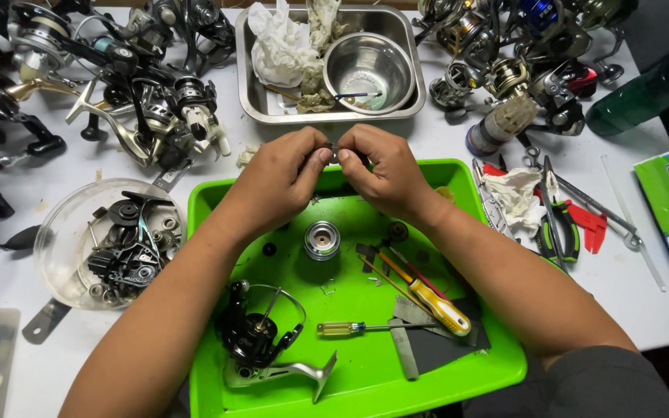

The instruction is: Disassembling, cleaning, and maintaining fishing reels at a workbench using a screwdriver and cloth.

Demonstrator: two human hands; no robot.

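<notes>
I see left hand, right hand both pinching small part above tray's far rim; spool in tray.

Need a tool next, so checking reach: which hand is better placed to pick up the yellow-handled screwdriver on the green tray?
Probably right. The yellow-handled screwdriver lies on the right half of the green tray, beside the right forearm. The left hand would have to cross over; the right hand wouldn't.
</notes>
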